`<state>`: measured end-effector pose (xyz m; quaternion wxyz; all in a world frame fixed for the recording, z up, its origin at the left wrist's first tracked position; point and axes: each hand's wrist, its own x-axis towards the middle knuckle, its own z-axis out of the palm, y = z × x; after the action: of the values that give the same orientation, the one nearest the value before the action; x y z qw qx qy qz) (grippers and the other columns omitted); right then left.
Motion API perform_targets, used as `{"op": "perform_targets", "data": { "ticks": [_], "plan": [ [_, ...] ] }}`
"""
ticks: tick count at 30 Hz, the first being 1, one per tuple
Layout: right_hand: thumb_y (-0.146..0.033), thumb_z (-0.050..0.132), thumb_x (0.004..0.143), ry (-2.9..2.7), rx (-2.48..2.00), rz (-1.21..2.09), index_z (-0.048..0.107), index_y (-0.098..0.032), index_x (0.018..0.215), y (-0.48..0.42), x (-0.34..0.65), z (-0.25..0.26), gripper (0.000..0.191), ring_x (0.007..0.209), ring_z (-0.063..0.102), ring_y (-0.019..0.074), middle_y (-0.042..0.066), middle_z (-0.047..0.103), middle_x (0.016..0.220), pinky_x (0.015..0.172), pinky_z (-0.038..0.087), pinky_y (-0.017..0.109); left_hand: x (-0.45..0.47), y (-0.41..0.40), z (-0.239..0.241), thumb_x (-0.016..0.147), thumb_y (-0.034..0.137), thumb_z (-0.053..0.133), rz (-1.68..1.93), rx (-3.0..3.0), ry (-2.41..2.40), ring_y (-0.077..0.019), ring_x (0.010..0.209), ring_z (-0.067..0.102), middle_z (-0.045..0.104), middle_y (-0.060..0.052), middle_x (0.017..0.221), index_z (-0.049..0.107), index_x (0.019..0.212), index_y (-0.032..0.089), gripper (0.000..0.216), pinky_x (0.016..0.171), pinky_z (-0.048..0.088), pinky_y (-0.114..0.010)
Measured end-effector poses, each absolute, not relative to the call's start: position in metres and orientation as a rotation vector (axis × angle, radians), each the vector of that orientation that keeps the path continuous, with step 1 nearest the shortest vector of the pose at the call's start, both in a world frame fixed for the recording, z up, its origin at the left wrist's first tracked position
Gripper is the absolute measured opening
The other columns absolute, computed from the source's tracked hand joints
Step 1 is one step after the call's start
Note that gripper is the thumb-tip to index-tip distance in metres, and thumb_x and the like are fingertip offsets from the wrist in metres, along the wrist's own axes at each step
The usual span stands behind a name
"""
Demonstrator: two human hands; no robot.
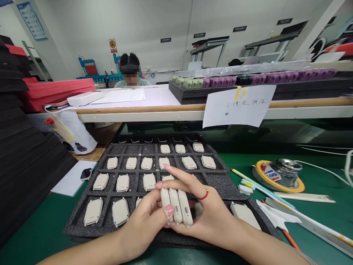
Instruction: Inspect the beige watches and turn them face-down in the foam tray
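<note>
Several off-white watch cases stand side by side in a stack between my two hands, over the front of the foam tray. My right hand cradles the stack from below and behind, its index finger stretched upward. From the left, my left hand pinches the nearest case with thumb and fingers. Small slots and holes show on the cases' narrow sides. Beneath lies a dark grey foam tray with square compartments, many holding a similar watch case. My hands hide some of the front compartments.
To the right are a yellow tape roll with a glass jar on it, a pencil, and white strips. Stacked black foam rises at left. A shelf with a handwritten paper spans the back; a person sits beyond.
</note>
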<state>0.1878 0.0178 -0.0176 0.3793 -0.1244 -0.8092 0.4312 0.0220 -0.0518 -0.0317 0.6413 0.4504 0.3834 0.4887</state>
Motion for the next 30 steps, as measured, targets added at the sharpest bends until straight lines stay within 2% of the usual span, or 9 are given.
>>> {"op": "perform_targets", "data": {
  "ticks": [6,10,14,17,19,22,24,27,30],
  "plan": [
    [-0.01,0.073,0.077,-2.158,-0.278,0.853,0.025,-0.029,0.151,0.018,0.187,-0.019,0.091,0.111,0.067,0.0179,0.005,0.069,0.124,0.098,0.053,0.027,0.026,-0.053,-0.021,0.077,0.051,0.074,1.082,1.051,1.077,-0.025,0.103,0.064,0.071,-0.012,0.109,0.061,0.112,0.014,0.053,0.09,0.05,-0.037],
    [-0.012,0.072,0.079,-2.197,-0.277,0.782,0.023,-0.031,0.151,0.018,0.187,-0.019,0.089,0.108,0.068,0.0179,0.005,0.069,0.124,0.097,0.054,0.028,0.026,-0.053,-0.019,0.075,0.051,0.075,1.09,1.035,1.124,-0.0245,0.101,0.065,0.072,-0.011,0.106,0.061,0.104,0.015,0.049,0.088,0.052,-0.036],
    [-0.022,0.07,0.086,-2.221,-0.232,0.77,0.021,-0.031,0.152,0.018,0.187,-0.019,0.083,0.112,0.067,0.0198,0.007,0.068,0.126,0.098,0.053,0.031,0.028,-0.051,-0.021,0.068,0.044,0.083,1.08,1.065,1.05,-0.0216,0.093,0.067,0.073,-0.007,0.098,0.062,0.106,0.016,0.052,0.084,0.053,-0.032],
    [-0.017,0.064,0.089,-2.254,-0.167,0.69,0.02,-0.031,0.153,0.019,0.186,-0.019,0.078,0.122,0.06,0.02,0.007,0.064,0.132,0.106,0.047,0.034,0.029,-0.051,-0.019,0.066,0.04,0.085,1.1,1.082,1.108,-0.0214,0.089,0.068,0.073,-0.005,0.093,0.064,0.101,0.016,0.047,0.08,0.054,-0.031],
    [-0.019,0.071,0.084,-2.259,-0.129,0.655,0.022,-0.031,0.152,0.019,0.187,-0.016,0.085,0.128,0.054,0.0232,0.009,0.059,0.137,0.111,0.042,0.038,0.029,-0.051,-0.016,0.067,0.037,0.084,1.109,1.131,1.156,-0.0224,0.089,0.068,0.073,-0.006,0.092,0.066,0.1,0.016,0.043,0.078,0.054,-0.031],
    [-0.045,0.079,0.077,-2.178,-0.146,0.821,0.025,-0.031,0.151,0.019,0.191,-0.012,0.093,0.13,0.052,0.0281,0.011,0.053,0.14,0.11,0.042,0.041,0.028,-0.053,-0.014,0.067,0.031,0.084,1.137,1.239,1.15,-0.0241,0.095,0.068,0.074,-0.006,0.101,0.069,0.106,0.019,0.044,0.085,0.054,-0.032],
    [-0.058,0.061,0.087,-2.07,-0.251,1.003,0.031,-0.031,0.149,0.019,0.193,-0.01,0.074,0.128,0.053,0.0272,0.011,0.054,0.138,0.108,0.043,0.042,0.028,-0.053,-0.013,0.067,0.029,0.085,1.17,1.297,1.179,-0.0239,0.098,0.068,0.074,-0.004,0.107,0.07,0.109,0.022,0.045,0.089,0.052,-0.032],
    [-0.057,0.038,0.099,-1.89,-0.482,1.205,0.043,-0.029,0.142,0.021,0.193,-0.01,0.052,0.121,0.057,0.0246,0.01,0.061,0.126,0.106,0.044,0.043,0.03,-0.053,-0.012,0.066,0.029,0.085,1.179,1.382,1.282,-0.0234,0.094,0.068,0.075,-0.004,0.105,0.073,0.105,0.024,0.042,0.086,0.052,-0.031],
    [-0.059,0.035,0.099,-1.791,-0.598,1.35,0.047,-0.028,0.137,0.023,0.189,-0.013,0.051,0.115,0.059,0.0234,0.009,0.064,0.119,0.103,0.046,0.042,0.031,-0.053,-0.011,0.066,0.027,0.085,1.187,1.456,1.316,-0.0245,0.095,0.068,0.076,-0.004,0.104,0.075,0.103,0.025,0.039,0.086,0.052,-0.032]
  ]
}}
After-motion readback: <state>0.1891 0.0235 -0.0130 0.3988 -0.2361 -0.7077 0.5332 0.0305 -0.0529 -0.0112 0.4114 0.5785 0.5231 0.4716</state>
